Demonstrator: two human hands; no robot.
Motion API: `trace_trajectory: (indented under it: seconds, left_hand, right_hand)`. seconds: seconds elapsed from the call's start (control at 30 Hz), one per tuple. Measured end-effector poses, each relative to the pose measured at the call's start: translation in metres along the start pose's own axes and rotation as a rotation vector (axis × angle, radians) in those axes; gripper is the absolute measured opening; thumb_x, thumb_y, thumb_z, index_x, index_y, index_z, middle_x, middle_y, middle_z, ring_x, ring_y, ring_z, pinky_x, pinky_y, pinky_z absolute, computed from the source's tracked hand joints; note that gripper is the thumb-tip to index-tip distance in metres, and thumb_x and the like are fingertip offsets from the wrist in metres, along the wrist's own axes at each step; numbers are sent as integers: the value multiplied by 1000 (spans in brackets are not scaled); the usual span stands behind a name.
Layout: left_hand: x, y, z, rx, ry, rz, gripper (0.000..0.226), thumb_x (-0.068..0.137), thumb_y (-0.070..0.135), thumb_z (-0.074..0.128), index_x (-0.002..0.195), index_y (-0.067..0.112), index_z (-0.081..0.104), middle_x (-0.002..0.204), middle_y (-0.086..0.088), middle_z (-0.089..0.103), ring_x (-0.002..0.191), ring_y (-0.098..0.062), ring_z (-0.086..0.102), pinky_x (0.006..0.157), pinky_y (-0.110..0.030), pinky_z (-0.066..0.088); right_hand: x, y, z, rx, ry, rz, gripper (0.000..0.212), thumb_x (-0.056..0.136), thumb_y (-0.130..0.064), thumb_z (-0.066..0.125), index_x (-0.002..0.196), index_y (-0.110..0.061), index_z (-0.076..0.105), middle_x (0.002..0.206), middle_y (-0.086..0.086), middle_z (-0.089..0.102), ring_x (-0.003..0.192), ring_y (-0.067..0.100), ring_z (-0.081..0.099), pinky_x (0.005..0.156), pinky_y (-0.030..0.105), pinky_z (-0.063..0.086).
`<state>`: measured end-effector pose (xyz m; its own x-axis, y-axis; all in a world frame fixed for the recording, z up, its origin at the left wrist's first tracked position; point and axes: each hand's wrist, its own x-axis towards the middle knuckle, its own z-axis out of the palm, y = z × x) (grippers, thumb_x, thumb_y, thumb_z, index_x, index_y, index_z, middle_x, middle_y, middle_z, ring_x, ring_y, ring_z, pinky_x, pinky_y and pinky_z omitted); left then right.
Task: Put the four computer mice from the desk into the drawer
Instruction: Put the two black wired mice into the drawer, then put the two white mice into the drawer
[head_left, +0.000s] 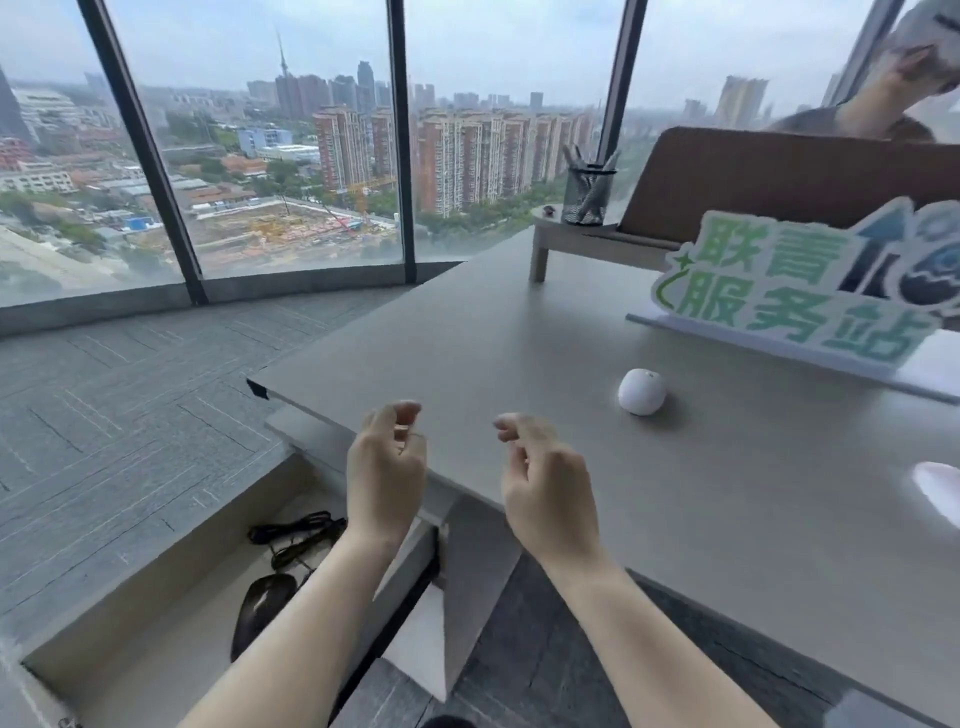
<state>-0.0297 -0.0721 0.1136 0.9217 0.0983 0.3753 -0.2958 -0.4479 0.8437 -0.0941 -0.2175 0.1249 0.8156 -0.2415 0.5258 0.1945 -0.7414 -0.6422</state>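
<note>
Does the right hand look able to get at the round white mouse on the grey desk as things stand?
Probably yes. The right hand is empty, fingers loosely curled, above the desk's near edge, and only bare grey desk lies between it and the round white mouse, which sits clear of the green sign.

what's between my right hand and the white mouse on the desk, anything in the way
Nothing visible. The right hand hovers empty above the desk, and only bare desktop lies between it and the white mouse. The green sign stands behind the mouse, off the path.

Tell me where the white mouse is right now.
The white mouse sits on the desk, ahead and right of the right hand, just before the green sign.
</note>
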Motion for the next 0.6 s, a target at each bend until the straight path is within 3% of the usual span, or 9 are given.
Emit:
trace_trajectory:
  seconds: [0.1, 0.17, 0.3, 0.4, 0.5, 0.6]
  left_hand:
    - [-7, 48, 70, -62, -220, 57, 25, 91, 13, 55, 115, 12, 64, 111, -6, 67, 92, -20, 64, 82, -32, 51]
    - [-13, 73, 117, -29, -383, 63, 36, 90, 20, 58, 126, 16, 58, 124, -7, 60, 106, -23, 62, 89, -32, 49]
    - [-18, 104, 193, 125, -521, 64, 66, 86, 33, 62, 146, 26, 37, 150, -12, 36, 136, -33, 39, 110, -40, 35]
    - [-13, 116, 236, 265, -554, 52, 67, 86, 38, 59, 147, 35, 31, 159, -16, 21, 138, -42, 29, 110, -44, 32]
    - [-7, 117, 263, 436, -591, 81, 63, 85, 42, 55, 144, 38, 33, 159, -15, 20, 136, -42, 30, 109, -44, 35]
    - [-4, 115, 275, 544, -526, 93, 53, 85, 38, 55, 137, 37, 43, 150, -18, 34, 129, -41, 38, 105, -44, 36]
  right_hand:
    - [10, 55, -77, -124, 185, 93, 26, 89, -6, 54, 109, -16, 67, 105, 3, 71, 100, 24, 62, 82, 29, 50]
    - [12, 96, -124, -286, 275, 147, 27, 83, -6, 60, 107, -16, 67, 104, 7, 70, 100, 32, 58, 84, 38, 48]
    - [9, 175, -205, -581, 283, 400, 44, 79, -15, 64, 122, -16, 61, 124, 16, 59, 112, 42, 51, 97, 47, 42]
    - [7, 219, -246, -744, 175, 637, 55, 82, -29, 61, 136, -26, 49, 145, 18, 40, 132, 43, 34, 108, 51, 33]
    - [4, 246, -265, -744, 67, 786, 56, 87, -39, 55, 141, -31, 39, 156, 16, 23, 139, 45, 22, 113, 50, 26]
    - [2, 259, -270, -699, 11, 828, 49, 89, -37, 51, 137, -30, 43, 149, 17, 29, 129, 45, 35, 108, 46, 35]
